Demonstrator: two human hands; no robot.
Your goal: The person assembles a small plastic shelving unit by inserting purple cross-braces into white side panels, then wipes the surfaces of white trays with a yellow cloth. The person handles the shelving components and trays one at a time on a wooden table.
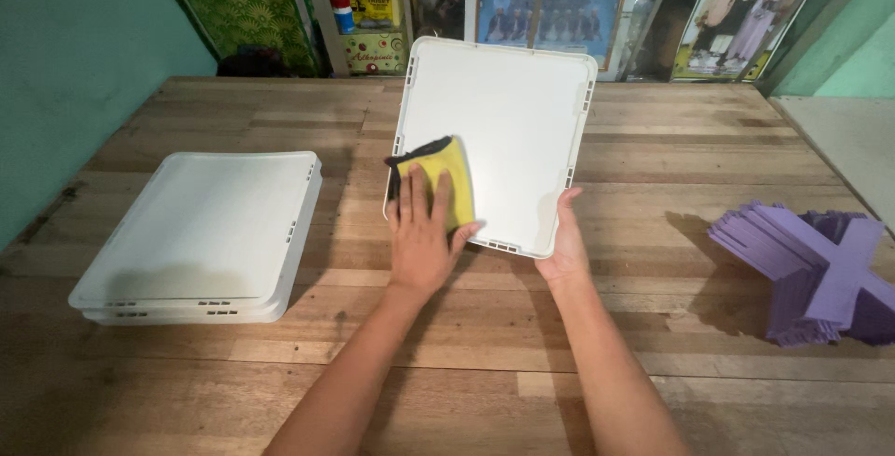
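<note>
A white plastic tray [513,111] is held tilted up off the wooden table, its flat face toward me. My left hand [421,232] presses a yellow cloth with a dark edge [446,172] flat against the tray's lower left part. My right hand [562,241] grips the tray's lower right corner, thumb on the front face.
A stack of white trays [200,232] lies on the wooden table [653,325] at the left. A pile of purple cross-shaped pieces [811,269] sits at the right edge. Framed pictures [550,4] and boxes [364,22] lean against the back wall.
</note>
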